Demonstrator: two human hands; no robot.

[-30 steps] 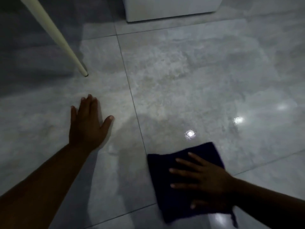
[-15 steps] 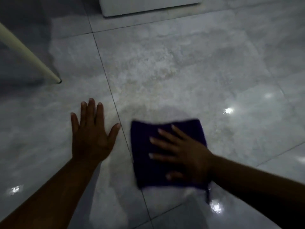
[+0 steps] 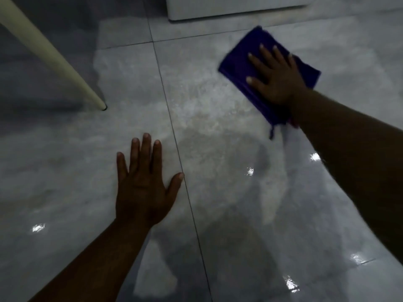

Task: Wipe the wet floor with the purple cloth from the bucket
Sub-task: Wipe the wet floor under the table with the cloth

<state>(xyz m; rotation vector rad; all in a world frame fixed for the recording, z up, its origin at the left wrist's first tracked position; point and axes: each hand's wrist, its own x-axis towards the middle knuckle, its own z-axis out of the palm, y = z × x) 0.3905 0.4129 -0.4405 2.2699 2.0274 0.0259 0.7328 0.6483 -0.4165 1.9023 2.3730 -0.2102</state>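
Note:
The folded purple cloth (image 3: 244, 59) lies flat on the grey tiled floor (image 3: 218, 131) at the upper right. My right hand (image 3: 274, 77) presses down on it with fingers spread, palm covering its near half. My left hand (image 3: 144, 190) rests flat on the floor at lower centre, fingers apart, holding nothing. The tiles shine with wet patches and light glints between and below my hands. No bucket is in view.
A cream furniture leg (image 3: 50, 55) slants down to the floor at the upper left. The base of a white unit (image 3: 235, 7) stands at the top, just beyond the cloth. A dark grout line (image 3: 174, 131) runs between my hands.
My right hand has slid the cloth away from me and to the right, from beside my left hand to near the white unit. My left hand stays planted on the floor.

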